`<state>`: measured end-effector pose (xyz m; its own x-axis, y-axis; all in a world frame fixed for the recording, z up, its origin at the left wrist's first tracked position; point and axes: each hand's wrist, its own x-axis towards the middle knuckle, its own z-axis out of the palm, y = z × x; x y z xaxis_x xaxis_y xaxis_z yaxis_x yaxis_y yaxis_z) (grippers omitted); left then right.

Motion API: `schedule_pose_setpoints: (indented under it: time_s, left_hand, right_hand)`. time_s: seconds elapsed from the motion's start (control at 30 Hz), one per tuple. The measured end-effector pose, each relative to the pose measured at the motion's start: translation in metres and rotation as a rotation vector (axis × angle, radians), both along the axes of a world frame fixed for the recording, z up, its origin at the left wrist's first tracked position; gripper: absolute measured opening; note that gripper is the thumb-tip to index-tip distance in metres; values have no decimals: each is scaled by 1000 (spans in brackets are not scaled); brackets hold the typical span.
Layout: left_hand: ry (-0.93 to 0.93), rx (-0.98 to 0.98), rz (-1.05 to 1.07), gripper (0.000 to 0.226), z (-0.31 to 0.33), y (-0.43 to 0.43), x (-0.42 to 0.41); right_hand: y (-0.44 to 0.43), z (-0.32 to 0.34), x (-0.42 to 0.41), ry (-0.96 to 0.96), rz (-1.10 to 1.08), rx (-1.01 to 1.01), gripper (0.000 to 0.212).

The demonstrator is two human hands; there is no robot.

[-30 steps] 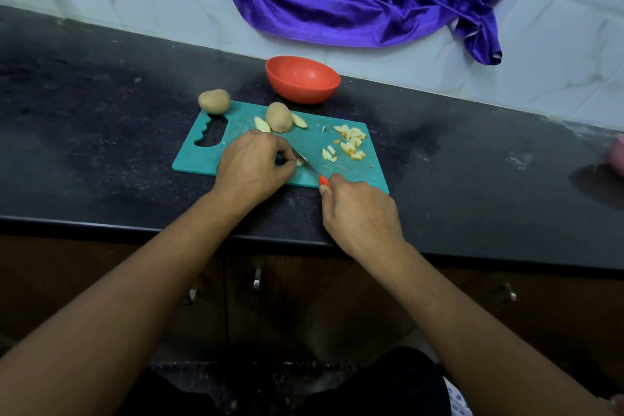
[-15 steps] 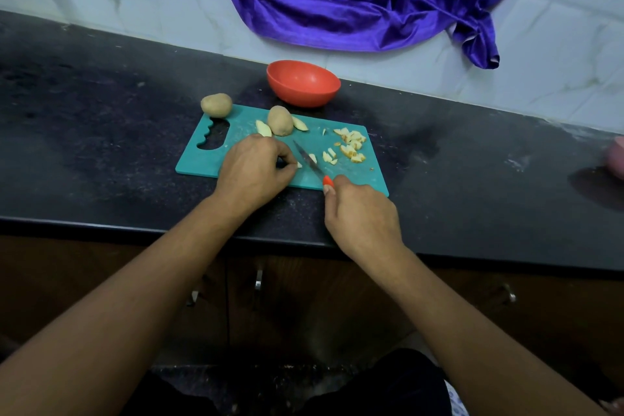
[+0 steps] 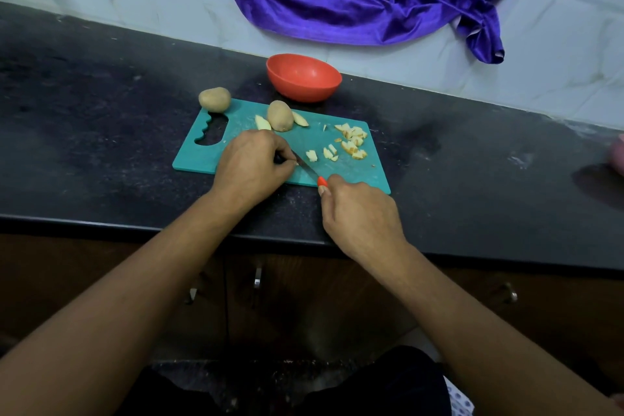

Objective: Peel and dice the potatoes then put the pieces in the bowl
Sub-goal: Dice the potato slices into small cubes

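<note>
Head view, and I read it from the left: one unpeeled potato [image 3: 214,99] sits on the counter [image 3: 101,111], touching the far left corner of the board [image 3: 202,159]. On the board the left hand [image 3: 251,164] curls down over a piece [image 3: 297,164], which I can barely see beneath the fingertips. Behind that hand a second potato [image 3: 280,115] lies between two slices [image 3: 262,122]. The knife [image 3: 305,167] angles its blade in against those fingertips. The bowl [image 3: 304,78] stands just beyond the board. Dice [image 3: 351,143] lie scattered over the board's right half. The right hand [image 3: 363,216] grips the knife's orange handle at the near edge.
</note>
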<state>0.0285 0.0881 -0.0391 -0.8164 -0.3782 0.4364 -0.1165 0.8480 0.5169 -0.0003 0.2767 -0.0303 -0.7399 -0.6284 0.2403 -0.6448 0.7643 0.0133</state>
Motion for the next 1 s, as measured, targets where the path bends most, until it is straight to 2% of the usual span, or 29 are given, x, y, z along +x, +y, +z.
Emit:
schedule_pose_setpoints:
  time_s: [0.13,0.33,0.4,0.5,0.63,0.77,1.0]
  left_hand:
    - [-19,0,10,4,0,-1,-1]
    - [-27,40,-6,3,0,-1,1]
    - [-15,88,-10,2,0,-3,1]
    - [55,206,-15,11,-1,-6,2]
    - [146,231,0,14,-3,-6,2]
    - [139,201,13,19,-3,-8,1]
    - [88,164,6,23,-4,-9,0]
  right_hand:
    - [-3,0,0,0,-30,25,35]
    - [-6,1,-1,-86,-139,-41,35]
    - [-1,3,-5,-141,-124,-99,36]
    - [7,5,-6,-179,-75,-158,35]
    - [8,3,4,-77,25,-43,31]
    - [8,4,0,6,60,55,34]
    - [23,18,-32,20,-98,153,38]
